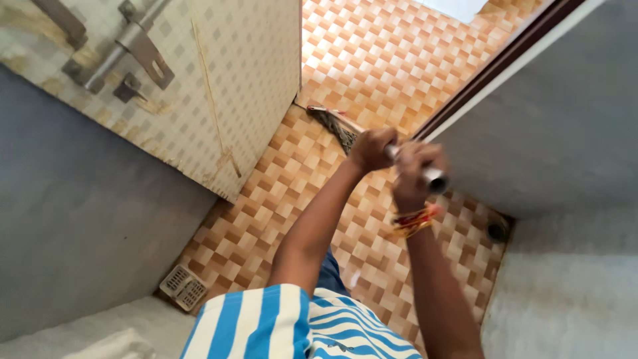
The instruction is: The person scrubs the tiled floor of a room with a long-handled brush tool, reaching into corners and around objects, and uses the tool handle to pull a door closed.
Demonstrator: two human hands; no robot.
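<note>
Mop with a silver metal handle and grey stringy head is lying angled down onto the orange checkered tile floor. Both the left hand and right hand are wrapping their fingers tightly round the handle, giving push. A patterned door is crowding the mop head, with a round drain lying nearby.

Floor of orange, tan and white checkered tiles, with a grey mop head lying near the door edge, a white drain grate at one corner, a round drain at another.
</note>
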